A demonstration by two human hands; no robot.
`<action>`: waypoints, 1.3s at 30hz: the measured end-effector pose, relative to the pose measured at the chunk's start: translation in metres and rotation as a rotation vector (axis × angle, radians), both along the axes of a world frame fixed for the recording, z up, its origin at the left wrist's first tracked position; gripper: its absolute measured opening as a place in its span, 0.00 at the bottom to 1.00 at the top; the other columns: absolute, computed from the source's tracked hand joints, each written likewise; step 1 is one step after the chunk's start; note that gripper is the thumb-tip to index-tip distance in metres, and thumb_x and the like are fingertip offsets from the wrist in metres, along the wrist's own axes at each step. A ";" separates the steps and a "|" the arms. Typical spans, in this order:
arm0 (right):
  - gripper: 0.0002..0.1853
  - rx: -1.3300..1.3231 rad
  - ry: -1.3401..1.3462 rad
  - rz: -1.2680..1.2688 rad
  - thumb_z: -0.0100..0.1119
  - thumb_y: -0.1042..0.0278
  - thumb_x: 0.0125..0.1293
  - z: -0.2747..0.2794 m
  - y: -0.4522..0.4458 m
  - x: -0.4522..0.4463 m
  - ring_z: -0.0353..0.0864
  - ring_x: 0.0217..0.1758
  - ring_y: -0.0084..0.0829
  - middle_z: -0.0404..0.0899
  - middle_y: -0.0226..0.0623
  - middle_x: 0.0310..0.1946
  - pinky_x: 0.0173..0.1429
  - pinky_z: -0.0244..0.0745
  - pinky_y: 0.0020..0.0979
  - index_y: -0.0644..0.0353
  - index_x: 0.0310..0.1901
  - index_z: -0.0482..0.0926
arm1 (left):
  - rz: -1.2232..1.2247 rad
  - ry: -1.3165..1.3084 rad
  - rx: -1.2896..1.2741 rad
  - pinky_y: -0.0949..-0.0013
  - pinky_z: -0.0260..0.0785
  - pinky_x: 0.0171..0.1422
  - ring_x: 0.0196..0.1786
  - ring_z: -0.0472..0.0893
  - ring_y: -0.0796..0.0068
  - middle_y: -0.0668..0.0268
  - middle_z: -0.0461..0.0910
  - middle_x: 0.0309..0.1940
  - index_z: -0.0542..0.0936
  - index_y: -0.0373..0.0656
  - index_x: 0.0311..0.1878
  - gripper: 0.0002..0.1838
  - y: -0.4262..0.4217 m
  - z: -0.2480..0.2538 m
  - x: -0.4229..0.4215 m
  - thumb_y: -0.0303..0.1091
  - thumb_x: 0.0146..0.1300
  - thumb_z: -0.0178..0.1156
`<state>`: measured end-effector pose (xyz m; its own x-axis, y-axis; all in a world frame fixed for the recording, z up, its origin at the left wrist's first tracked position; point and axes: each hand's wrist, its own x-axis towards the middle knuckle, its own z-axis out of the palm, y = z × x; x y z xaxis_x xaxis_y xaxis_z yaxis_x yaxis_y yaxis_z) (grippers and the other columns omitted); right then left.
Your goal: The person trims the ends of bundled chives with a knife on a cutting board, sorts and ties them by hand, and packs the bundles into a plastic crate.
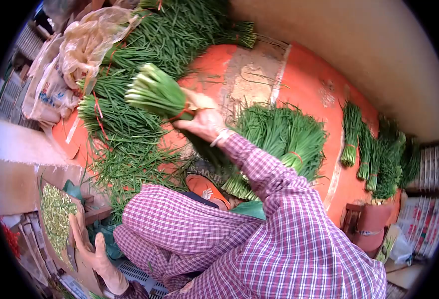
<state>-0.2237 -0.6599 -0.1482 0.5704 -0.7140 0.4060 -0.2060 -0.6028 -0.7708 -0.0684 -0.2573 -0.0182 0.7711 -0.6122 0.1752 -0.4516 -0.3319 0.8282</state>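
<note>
To the right of the orange shoe: tied bundles are lying close by, at least one showing an orange band, and a farther row of bundles is lying near the wall; these are looking done.
To the left of the shoe: loose greens are spreading, apparently untied, so part is seemingly remaining.
Held bundle: beyond and left of the shoe, the green bundle is resting in the right hand, pale stem ends pointing up and leftward.
Right fingers: they are clamping around the bundle near its tie, stems projecting past them, blurred leaves trailing toward the shoe.
Left hand: well left of the shoe and nearer the body, its fingers are spreading apart, holding nothing, beside chopped stems on a brown board; whether they are touching, I cannot tell.
</note>
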 end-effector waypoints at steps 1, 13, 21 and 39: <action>0.47 0.089 -0.139 0.016 0.76 0.50 0.41 0.013 0.023 0.013 0.81 0.47 0.45 0.81 0.49 0.44 0.54 0.77 0.43 0.58 0.66 0.73 | -0.105 0.031 -0.099 0.55 0.44 0.83 0.79 0.61 0.56 0.50 0.62 0.77 0.56 0.38 0.80 0.48 -0.023 -0.003 0.009 0.44 0.62 0.69; 0.41 -0.231 -0.464 0.210 0.66 0.63 0.49 0.182 0.198 0.087 0.74 0.50 0.50 0.75 0.49 0.46 0.59 0.66 0.47 0.58 0.69 0.70 | 0.144 0.377 -0.857 0.62 0.73 0.66 0.57 0.79 0.70 0.60 0.78 0.60 0.73 0.35 0.66 0.29 -0.100 0.064 -0.004 0.32 0.63 0.69; 0.53 -0.095 -0.045 0.776 0.79 0.60 0.48 0.137 0.291 0.097 0.78 0.51 0.53 0.77 0.51 0.47 0.55 0.74 0.46 0.61 0.74 0.59 | 0.237 -0.063 -0.834 0.68 0.73 0.61 0.48 0.81 0.75 0.68 0.83 0.46 0.78 0.39 0.57 0.24 0.040 0.163 0.018 0.31 0.57 0.70; 0.20 0.097 -0.237 1.191 0.67 0.72 0.65 0.214 0.349 0.087 0.88 0.43 0.35 0.87 0.40 0.37 0.49 0.81 0.33 0.63 0.58 0.79 | 0.312 -0.017 -0.448 0.66 0.70 0.68 0.60 0.79 0.74 0.66 0.80 0.58 0.72 0.40 0.67 0.45 0.210 0.140 -0.046 0.27 0.42 0.80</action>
<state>-0.1368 -0.3107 0.0656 0.8081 0.1723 0.5633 0.5889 -0.2567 -0.7664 -0.1140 -0.0468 0.1218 0.8990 -0.2176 0.3801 -0.4025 -0.0681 0.9129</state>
